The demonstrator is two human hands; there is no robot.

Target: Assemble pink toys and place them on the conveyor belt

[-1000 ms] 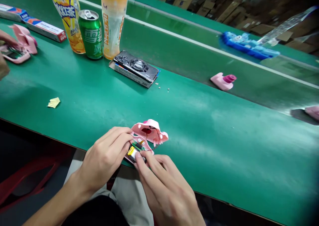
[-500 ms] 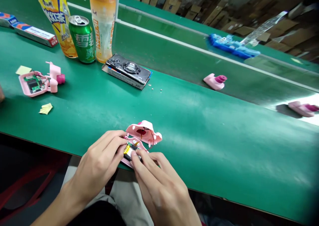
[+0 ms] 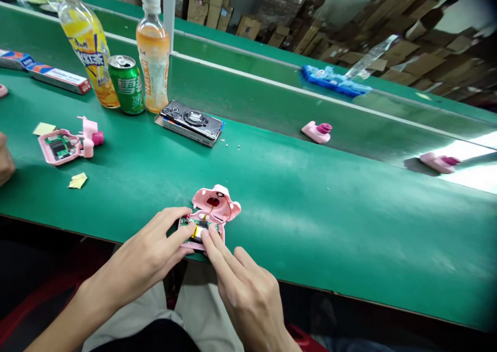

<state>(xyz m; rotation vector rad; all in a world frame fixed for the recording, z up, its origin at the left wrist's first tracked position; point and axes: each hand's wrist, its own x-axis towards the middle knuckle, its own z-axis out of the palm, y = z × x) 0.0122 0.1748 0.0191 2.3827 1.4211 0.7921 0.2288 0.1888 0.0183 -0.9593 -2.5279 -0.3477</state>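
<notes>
An opened pink toy-camera casing lies near the table's front edge, with green circuit board, wires and a silver battery with yellow tape inside. Its other half, a pink animal-shaped shell, lies just beyond, joined by thin wires. My left hand is closed around the casing's left side, fingertips at the upper edge and near the yellow tape, thumb side low. My right hand is closed, two fingertips together on the battery; its other fingers are curled.
Left: another opened pink casing, yellow paper scraps and another person's hand. Behind: drink bottles, a green can, a phone on a box. Pink parts and a blue tray-like item stand further right.
My view has shifted, showing more of the table's far side. My left fingers have spread along the casing, uncovering more circuit board. The right fingertips stay on the battery.
</notes>
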